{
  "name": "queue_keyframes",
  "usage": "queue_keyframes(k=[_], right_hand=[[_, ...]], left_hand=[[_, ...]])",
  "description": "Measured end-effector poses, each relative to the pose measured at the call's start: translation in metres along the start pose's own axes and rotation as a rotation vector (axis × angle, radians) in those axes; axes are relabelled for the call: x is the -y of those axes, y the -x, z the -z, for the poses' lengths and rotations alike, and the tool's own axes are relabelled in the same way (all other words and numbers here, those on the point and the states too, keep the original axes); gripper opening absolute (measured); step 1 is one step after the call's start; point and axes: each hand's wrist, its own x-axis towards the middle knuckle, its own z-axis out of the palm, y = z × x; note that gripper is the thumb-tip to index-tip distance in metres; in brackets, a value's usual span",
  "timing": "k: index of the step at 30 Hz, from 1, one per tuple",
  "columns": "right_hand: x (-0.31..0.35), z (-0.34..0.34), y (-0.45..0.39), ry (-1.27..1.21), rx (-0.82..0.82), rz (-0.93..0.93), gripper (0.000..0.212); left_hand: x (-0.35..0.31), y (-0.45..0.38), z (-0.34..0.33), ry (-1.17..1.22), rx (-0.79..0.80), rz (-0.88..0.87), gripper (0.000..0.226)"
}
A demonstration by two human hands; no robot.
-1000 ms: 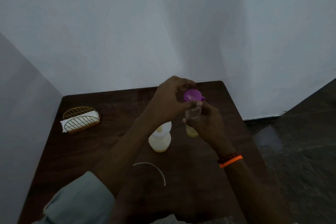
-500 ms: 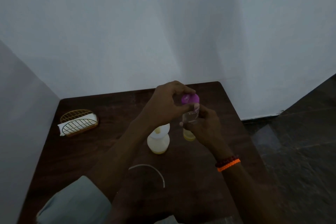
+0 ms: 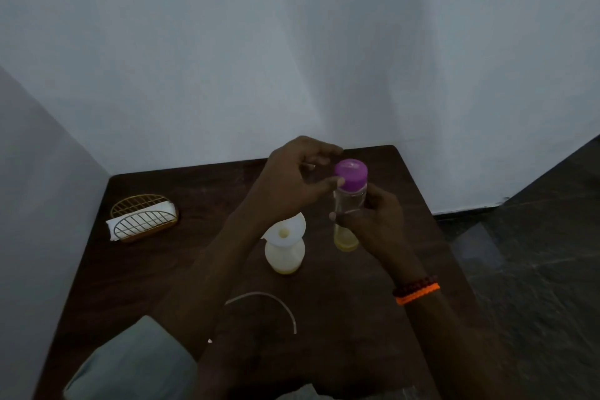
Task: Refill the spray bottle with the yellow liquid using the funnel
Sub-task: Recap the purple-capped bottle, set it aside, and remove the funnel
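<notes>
Table [image 3: 136, 269] same; left hand [image 3: 289, 178] apparently loosened off cap [image 3: 351, 174].

Two bare forearms reach in from the lower edge of the head view. The left arm wears a pale grey-green sleeve [image 3: 130, 364] pushed up near the elbow — loose, soft fabric. The right wrist carries two bands side by side — a dark beaded bracelet [image 3: 414, 285] and a bright orange band [image 3: 418, 294] just below it. Both hands are ungloved.
</notes>
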Motion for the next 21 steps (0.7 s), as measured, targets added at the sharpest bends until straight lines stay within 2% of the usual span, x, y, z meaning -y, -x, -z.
queue_keyframes(k=[3, 5, 8, 12, 16, 21], right_hand=[[-0.002, 0.002, -0.002, 0.029, -0.006, -0.015, 0.051], [-0.002, -0.001, -0.003, 0.038, -0.011, -0.015, 0.055], [0.001, -0.007, -0.002, 0.057, -0.016, -0.022, 0.051], [0.006, -0.010, 0.001, 0.045, -0.014, -0.017, 0.048], [0.002, -0.002, 0.000, 0.019, -0.010, -0.026, 0.049], [0.001, 0.003, -0.003, 0.044, -0.004, -0.023, 0.050]], left_hand=[[-0.001, 0.002, -0.004, -0.015, -0.038, 0.012, 0.035], [-0.005, 0.002, -0.010, 0.026, -0.028, 0.018, 0.034], [-0.012, 0.002, -0.020, 0.107, -0.013, 0.038, 0.045], [-0.010, 0.001, -0.023, 0.065, -0.034, -0.006, 0.056], [-0.004, 0.004, -0.010, 0.040, -0.068, 0.032, 0.065], [-0.002, 0.006, -0.008, 0.051, -0.078, 0.091, 0.035]])
